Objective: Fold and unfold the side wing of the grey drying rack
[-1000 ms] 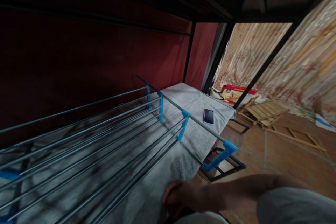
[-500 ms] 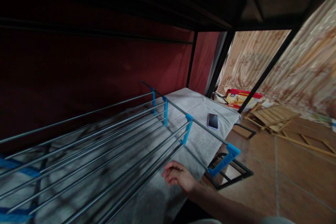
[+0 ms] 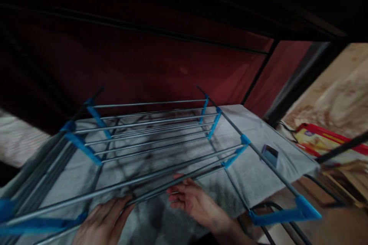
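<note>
A rack of grey metal tubes with blue plastic connectors lies across a grey cloth. My left hand is at its near side, fingers closed over a low metal tube. Further right, my right hand has its palm turned inward and fingers slightly bent and apart. Its fingertips are at the same tube; whether they touch it I cannot tell. The near blue connectors stick out toward me at both ends.
A phone lies on the cloth at right. Dark metal frame bars and a dark surface overhead enclose the space, with a red wall behind. A red and yellow box and wooden pieces are on the floor at right.
The view has swung left, bringing the rack's left end into sight. My left hand has come into view on the near tube. My right hand is now at that tube.
</note>
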`<state>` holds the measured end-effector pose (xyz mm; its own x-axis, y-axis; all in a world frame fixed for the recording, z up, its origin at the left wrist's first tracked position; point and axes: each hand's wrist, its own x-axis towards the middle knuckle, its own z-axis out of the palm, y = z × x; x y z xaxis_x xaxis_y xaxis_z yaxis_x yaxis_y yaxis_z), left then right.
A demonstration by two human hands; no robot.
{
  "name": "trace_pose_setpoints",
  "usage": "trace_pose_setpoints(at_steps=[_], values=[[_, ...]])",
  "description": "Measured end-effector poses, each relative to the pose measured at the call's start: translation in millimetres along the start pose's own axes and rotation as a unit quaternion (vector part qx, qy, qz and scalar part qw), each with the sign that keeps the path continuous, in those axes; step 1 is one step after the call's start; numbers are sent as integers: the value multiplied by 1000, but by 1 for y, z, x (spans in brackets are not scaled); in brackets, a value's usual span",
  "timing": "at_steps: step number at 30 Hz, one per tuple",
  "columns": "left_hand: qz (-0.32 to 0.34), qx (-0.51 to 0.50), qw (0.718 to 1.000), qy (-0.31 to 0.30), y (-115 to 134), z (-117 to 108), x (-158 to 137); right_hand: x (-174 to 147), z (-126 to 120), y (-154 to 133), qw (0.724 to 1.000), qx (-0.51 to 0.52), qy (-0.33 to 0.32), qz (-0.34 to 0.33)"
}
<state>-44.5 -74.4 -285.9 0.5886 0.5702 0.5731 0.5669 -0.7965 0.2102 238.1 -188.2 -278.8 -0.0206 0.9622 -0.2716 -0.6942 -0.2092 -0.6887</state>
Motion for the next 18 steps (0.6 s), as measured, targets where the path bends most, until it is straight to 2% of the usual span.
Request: trace_pose_setpoints(at_steps=[4, 6, 8, 10, 12, 14, 16, 17, 18], values=[[-35, 58, 997, 48, 40, -13, 12, 10, -3, 6, 998, -34, 47, -13], [-88, 84, 989, 88, 51, -17, 9, 15, -7, 5, 997, -48, 66, -12], [-153, 101, 970, 158, 56, -16, -3, 17, -11, 4, 995, -57, 84, -1], [-218, 92, 938, 254, 54, -12, -20, 17, -15, 4, 993, -64, 99, 13], [-302, 46, 886, 350, 46, -8, -36, 16, -17, 5, 991, -70, 114, 16], [-405, -36, 807, 428, 33, -6, -46, 14, -18, 7, 989, -75, 125, 8], [-486, -133, 718, 479, 18, -6, -47, 14, -19, 8, 988, -79, 129, 0], [-506, -176, 684, 495, 11, -7, -44, 14, -20, 8, 988, -81, 129, -4], [-514, -210, 661, 504, 3, -8, -39, 15, -21, 8, 988, -82, 130, -8]])
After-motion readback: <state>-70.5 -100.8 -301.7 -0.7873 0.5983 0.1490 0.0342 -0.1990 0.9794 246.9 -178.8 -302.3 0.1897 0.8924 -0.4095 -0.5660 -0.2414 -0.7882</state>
